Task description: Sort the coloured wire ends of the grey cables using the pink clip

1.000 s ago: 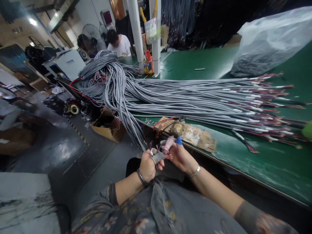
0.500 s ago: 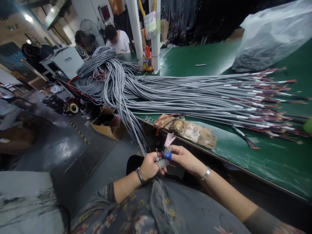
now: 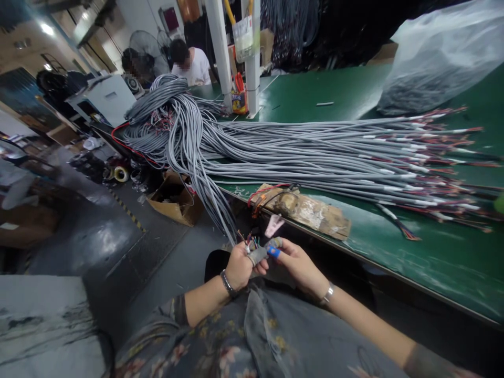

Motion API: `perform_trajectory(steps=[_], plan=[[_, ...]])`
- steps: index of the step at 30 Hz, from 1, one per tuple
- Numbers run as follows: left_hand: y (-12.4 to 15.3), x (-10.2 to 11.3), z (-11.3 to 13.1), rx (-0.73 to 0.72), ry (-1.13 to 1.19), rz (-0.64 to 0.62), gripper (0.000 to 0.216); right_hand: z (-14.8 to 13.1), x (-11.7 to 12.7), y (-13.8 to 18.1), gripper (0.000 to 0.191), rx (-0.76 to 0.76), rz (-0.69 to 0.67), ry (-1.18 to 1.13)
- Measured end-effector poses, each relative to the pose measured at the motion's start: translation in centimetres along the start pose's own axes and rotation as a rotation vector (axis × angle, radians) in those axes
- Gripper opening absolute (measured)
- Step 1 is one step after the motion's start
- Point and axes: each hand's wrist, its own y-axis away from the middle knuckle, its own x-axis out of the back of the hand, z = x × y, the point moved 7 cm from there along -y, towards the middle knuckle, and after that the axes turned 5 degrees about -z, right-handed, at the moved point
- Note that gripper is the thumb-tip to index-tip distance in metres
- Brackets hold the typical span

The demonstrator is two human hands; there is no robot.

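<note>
My left hand (image 3: 241,266) is closed round the end of a grey cable, and its thin coloured wires (image 3: 252,241) fan out above the fist. A grey wrap covers the left thumb. Close beside it, my right hand (image 3: 301,265) has thumb and forefinger pinched together, with blue tape (image 3: 273,252) round the thumb. Whatever lies between those fingertips is too small to make out. From the bench edge, several grey cables (image 3: 214,202) hang down toward my left hand. Just above the right fingertips sits a pale pink clip (image 3: 274,226).
A large bundle of grey cables (image 3: 299,152) with stripped ends lies along the green bench (image 3: 394,262). Stained cardboard (image 3: 315,218) rests at its near edge. A clear plastic bag (image 3: 441,63) stands far right, an open carton (image 3: 177,205) on the floor. Another person (image 3: 197,65) sits beyond.
The coloured wires now stand spread above my left fist, where they were bunched between both hands. My right fingertips have shifted slightly from the wires toward the left thumb.
</note>
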Motion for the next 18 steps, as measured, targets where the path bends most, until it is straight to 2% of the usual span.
perform_trajectory(steps=[2,7,14,18], plan=[[0.0,0.0,-0.2,0.004,-0.022,-0.026,0.045,0.0,-0.5,-0.1,0.042,0.004,0.004,-0.031],[0.4,0.0,-0.5,0.029,-0.089,-0.114,0.044,0.0,-2.2,-0.3,0.041,-0.08,-0.131,-0.087],[0.4,1.0,-0.8,-0.063,-0.015,0.033,0.044,0.0,-2.8,-0.7,0.038,-0.035,-0.068,-0.171],[0.5,1.0,-0.8,-0.069,0.043,0.073,0.042,0.9,-2.8,-0.7,0.031,-0.071,-0.042,-0.269]])
